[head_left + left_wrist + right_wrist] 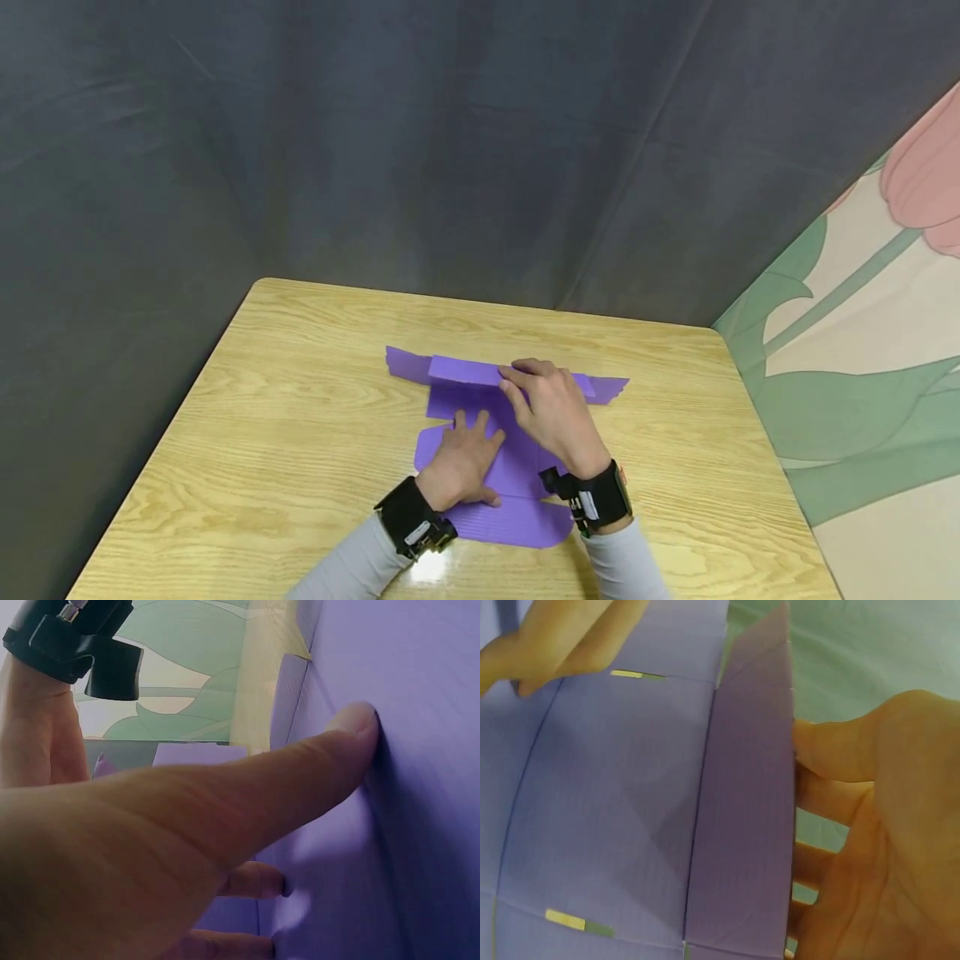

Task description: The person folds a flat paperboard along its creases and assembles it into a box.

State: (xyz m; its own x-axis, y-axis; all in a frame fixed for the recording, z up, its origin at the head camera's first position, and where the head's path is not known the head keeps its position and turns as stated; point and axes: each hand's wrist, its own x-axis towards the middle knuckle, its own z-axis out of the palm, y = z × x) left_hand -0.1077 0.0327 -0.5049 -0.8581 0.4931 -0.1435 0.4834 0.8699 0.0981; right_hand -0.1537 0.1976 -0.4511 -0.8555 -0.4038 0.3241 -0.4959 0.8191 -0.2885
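Observation:
A flat purple cardboard box blank lies on the table, its cut outline and fold lines showing. My left hand rests on its near part with the fingers spread. In the left wrist view the thumb presses the purple surface beside a crease. At the far end a long flap stands raised along its fold. My right hand touches that flap's edge. From the right wrist view, the right fingers meet the flap's outer edge, their tips partly hidden behind it.
The wooden table extends around the cardboard. Narrow side tabs stick out left and right at the far end. A dark curtain hangs behind the table, and a flower-patterned cloth is at the right.

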